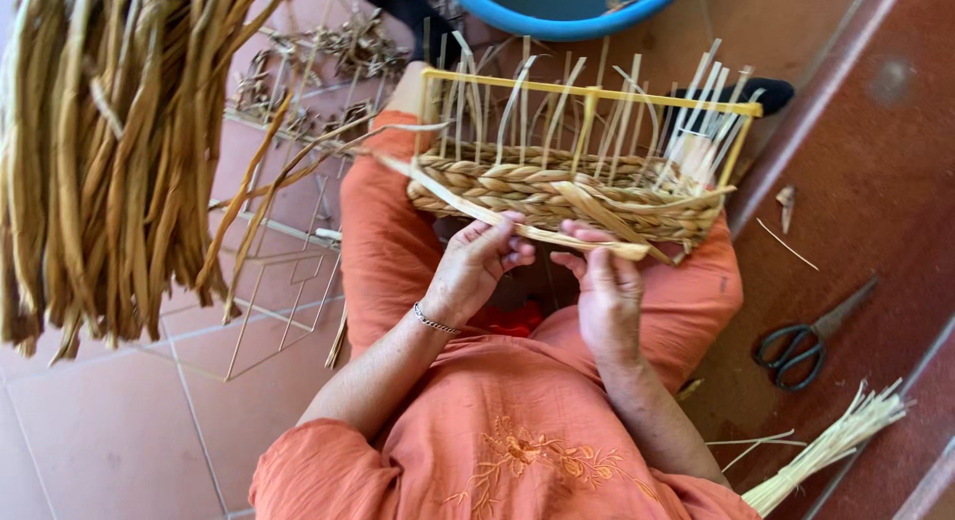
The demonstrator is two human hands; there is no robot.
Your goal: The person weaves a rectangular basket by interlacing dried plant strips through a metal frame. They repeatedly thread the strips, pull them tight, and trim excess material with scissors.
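Left hand (pixel 476 266) and right hand (pixel 604 286) both pinch a flat straw strand (pixel 517 219) against the near wall of the half-woven basket (pixel 567 187) (propped on the lap for tension). Scissors (pixel 804 343) lie right of the right hand.

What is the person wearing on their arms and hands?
Both arms come out of loose orange sleeves that stop near the elbow, so the forearms are bare. The left hand has a thin silver chain bracelet at the wrist. The right hand wears nothing. No gloves.
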